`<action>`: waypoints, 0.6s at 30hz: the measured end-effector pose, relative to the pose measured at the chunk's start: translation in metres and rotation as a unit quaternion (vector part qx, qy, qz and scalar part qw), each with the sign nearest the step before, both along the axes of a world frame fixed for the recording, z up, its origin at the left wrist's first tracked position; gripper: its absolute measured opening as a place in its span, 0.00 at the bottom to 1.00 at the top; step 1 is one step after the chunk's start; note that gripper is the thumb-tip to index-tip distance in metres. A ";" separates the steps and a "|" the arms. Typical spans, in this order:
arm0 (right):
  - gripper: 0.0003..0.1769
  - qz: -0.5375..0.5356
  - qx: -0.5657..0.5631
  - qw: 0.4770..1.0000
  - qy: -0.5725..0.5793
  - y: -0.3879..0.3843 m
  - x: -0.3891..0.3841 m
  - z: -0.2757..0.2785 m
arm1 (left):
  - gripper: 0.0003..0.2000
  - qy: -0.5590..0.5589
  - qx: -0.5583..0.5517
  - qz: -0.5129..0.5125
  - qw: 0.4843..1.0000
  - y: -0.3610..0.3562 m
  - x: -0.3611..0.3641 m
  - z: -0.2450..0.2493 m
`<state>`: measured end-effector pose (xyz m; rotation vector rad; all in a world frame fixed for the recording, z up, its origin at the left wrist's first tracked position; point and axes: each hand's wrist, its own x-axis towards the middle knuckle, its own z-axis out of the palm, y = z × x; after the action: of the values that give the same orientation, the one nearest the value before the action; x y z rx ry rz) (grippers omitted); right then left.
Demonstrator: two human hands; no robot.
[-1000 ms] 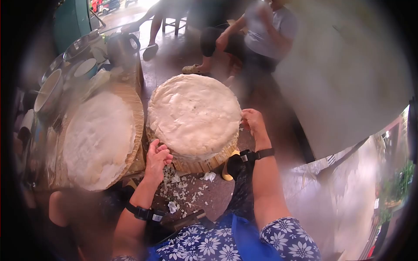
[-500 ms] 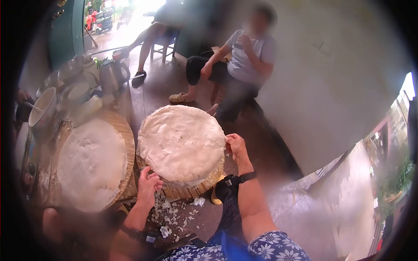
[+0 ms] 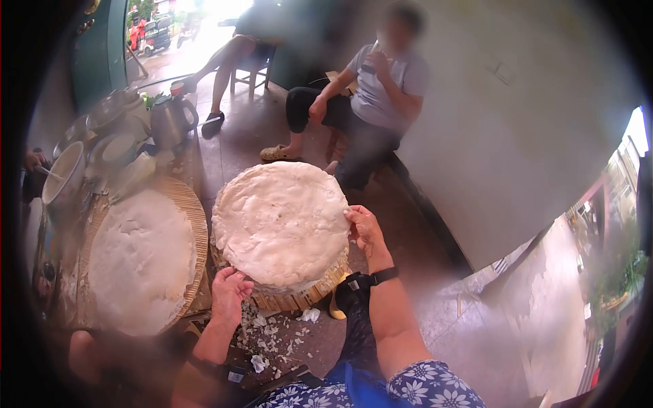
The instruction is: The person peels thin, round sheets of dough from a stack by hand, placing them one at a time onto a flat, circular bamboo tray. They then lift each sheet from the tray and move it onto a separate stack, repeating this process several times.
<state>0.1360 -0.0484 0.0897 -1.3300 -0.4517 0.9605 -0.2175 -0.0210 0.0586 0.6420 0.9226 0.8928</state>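
A thick round slab of pale dough [image 3: 280, 224] lies before me on a round mat of straw-coloured stalks [image 3: 304, 299]. At its near-left rim is my left hand [image 3: 230, 294], fingers curled and pinched on the dough's edge. My right hand [image 3: 364, 227] grips the right rim between thumb and bent fingers. To the left, a second flat white round [image 3: 139, 262], floury on top, rests on another stalk mat [image 3: 199, 224]. The undersides of both rounds are hidden.
Bowls [image 3: 64, 173] and a kettle [image 3: 171, 121] crowd the far left. White scraps [image 3: 272, 343] litter the surface near me. A seated person [image 3: 384, 95] holds something near the mouth; another person's legs [image 3: 223, 78] show by the doorway. A pale panel [image 3: 517, 136] stands at right.
My left hand has closed its fingers onto the slab's near-left rim, where they were looser before. The right hand keeps its place on the edge. The view has shifted slightly.
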 end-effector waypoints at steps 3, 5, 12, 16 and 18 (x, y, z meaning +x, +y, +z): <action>0.05 0.005 -0.009 1.000 -0.016 0.001 0.005 -0.001 | 0.14 -0.021 0.000 -0.006 1.000 -0.002 0.003 0.008; 0.05 0.012 -0.015 1.000 -0.018 0.003 0.008 -0.005 | 0.09 -0.048 0.003 -0.011 0.999 -0.004 0.001 0.010; 0.14 0.050 0.018 0.998 0.044 0.009 -0.002 -0.011 | 0.04 -0.051 -0.011 -0.081 0.995 -0.002 0.002 0.005; 0.11 0.056 0.018 0.998 0.021 0.007 -0.005 -0.005 | 0.04 -0.033 -0.011 -0.085 0.996 -0.001 0.007 0.003; 0.10 0.053 0.020 0.998 0.017 0.005 -0.008 -0.003 | 0.05 -0.039 -0.007 -0.084 0.996 0.000 0.006 -0.003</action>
<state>0.1283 -0.0430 0.0869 -1.2615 -0.5163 1.0546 -0.2117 -0.0209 0.0556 0.6593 0.7921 0.7554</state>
